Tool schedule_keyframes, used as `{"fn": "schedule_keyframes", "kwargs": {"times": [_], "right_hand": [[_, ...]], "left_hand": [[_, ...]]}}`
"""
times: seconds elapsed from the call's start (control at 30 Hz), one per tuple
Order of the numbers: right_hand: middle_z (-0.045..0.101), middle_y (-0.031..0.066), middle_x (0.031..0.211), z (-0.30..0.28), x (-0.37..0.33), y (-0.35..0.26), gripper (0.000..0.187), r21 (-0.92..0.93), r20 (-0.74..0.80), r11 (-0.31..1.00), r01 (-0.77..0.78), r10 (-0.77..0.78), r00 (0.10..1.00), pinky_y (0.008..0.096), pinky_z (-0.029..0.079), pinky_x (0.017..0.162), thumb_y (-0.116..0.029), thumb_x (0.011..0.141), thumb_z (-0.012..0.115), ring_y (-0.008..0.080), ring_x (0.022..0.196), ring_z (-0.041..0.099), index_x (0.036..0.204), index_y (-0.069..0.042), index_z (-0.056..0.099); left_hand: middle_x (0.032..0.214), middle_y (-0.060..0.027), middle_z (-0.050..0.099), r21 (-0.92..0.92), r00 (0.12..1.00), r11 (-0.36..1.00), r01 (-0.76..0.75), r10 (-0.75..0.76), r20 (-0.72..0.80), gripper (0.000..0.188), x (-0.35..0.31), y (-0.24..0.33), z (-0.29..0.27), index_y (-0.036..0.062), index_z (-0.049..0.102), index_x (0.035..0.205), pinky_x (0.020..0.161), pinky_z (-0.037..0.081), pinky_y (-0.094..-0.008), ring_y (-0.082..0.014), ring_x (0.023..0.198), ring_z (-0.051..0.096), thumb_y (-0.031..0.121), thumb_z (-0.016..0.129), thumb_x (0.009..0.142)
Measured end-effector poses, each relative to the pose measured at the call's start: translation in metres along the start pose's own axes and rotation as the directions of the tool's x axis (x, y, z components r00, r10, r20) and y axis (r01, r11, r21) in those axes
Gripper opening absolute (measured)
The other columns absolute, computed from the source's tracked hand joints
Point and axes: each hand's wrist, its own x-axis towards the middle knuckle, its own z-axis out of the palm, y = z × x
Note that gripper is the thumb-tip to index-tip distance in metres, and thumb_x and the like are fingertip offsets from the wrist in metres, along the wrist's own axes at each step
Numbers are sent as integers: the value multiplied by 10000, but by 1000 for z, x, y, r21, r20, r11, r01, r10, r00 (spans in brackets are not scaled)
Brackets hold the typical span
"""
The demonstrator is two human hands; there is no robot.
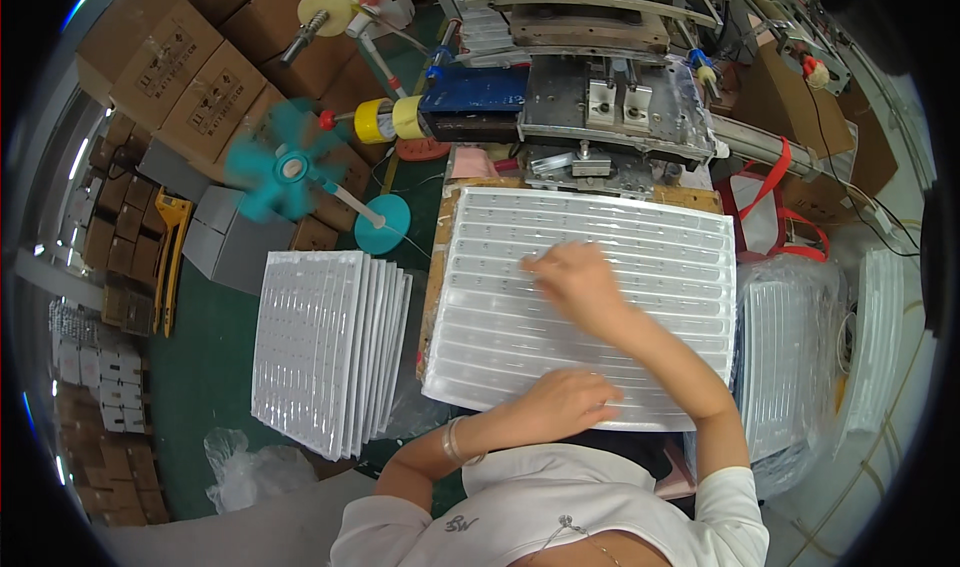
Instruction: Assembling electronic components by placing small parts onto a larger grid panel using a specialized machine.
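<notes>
A white ribbed plastic tray (590, 352) lies on the workbench in front of me, its long grooves running left to right. Small dark specks, too small to name, sit in rows in its far and left grooves. My right hand (578, 279) reaches over the middle of the tray, fingertips pinched together close to one of the upper grooves. Whatever they hold is too small to make out. Nearer to me, over the tray's front edge, my left hand (565, 403) is curled with its fingers drawn together, and its contents are hidden.
Several similar trays (310, 347) stand stacked at the left. More trays (780, 367) in clear plastic are at the right. A metal machine (610, 107) with tape rolls stands beyond the bench. A turquoise fan (290, 170), cardboard boxes (190, 87) and a red-handled bag (760, 217) surround it.
</notes>
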Motion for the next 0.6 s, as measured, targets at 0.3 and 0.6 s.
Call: {"fn": "schedule_keyframes", "kwargs": {"times": [0.3,0.6], "right_hand": [[598,83,974,108,33,-38,255,-224,552,937,269,-106,827,355,455,747,-134,769,580,237,883,600,1019,-119,627],[553,60,1001,-64,22,46,286,516,-4,755,-406,476,880,255,473,618,-66,760,648,123,751,548,1008,-46,508]], "left_hand": [[839,-94,650,-80,923,980,180,-196,-330,250,-31,-9,-100,52,620,1082,644,501,-300,-211,715,638,124,638,843],[914,-89,646,148,647,979,140,22,-762,281,90,-66,-150,83,629,1101,753,447,-341,-226,837,588,124,654,825]]}}
